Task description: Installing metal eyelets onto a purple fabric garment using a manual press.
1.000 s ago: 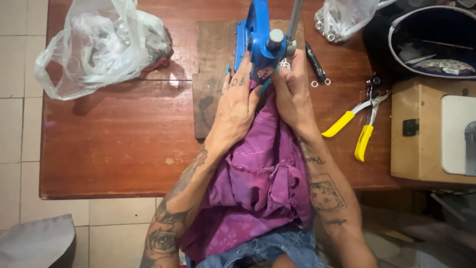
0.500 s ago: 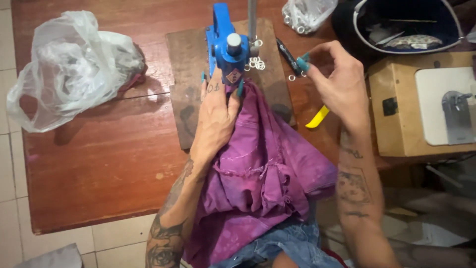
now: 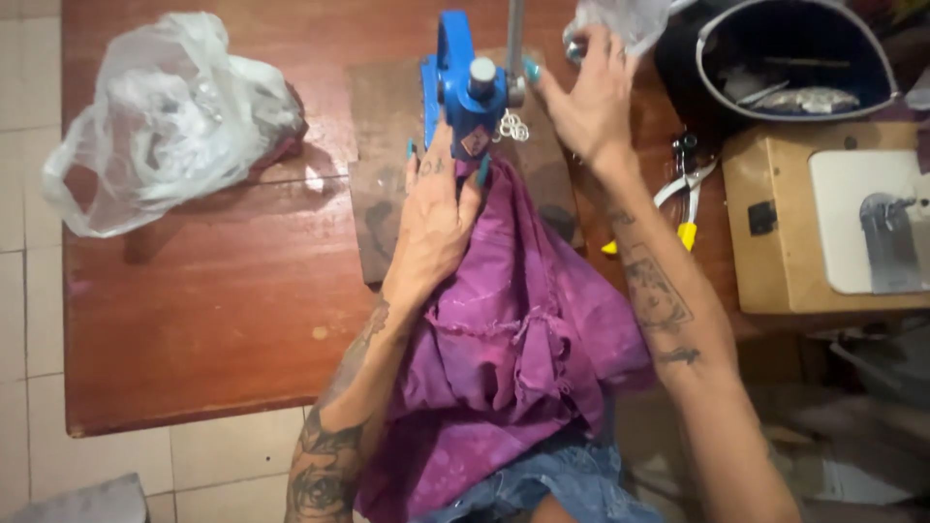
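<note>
Pressing purple cloth (image 3: 513, 320) flat beneath the blue press (image 3: 463, 82), left hand (image 3: 436, 218) – fingers together; right hand (image 3: 591, 102), fingers spread, touches the clear bag (image 3: 625, 19) right of the press.

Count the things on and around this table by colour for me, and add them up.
Blue: 1, the hand press
Purple: 1, the fabric under the left hand
Clear plastic bags: 2, one at the table's left, one by the right hand
Yellow-handled: 1, the pliers
Total: 5
</note>
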